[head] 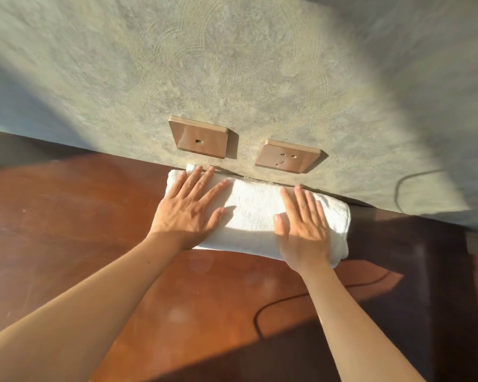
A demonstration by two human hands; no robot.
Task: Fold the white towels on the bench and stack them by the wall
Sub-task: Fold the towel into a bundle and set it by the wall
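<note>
Towel: white terry towel, folded into a thick rounded oblong, lying on the worktop with its far edge against the wall.
Worktop: smooth reddish-brown wood.
Wall: grey-green, swirled relief.
Left hand: flat, fingers spread, pressing the towel.
Right hand: likewise.

Both flat hands, left hand and right hand, press a folded white terry towel (its far edge touching the textured wall) on the reddish-brown wooden table.
</note>
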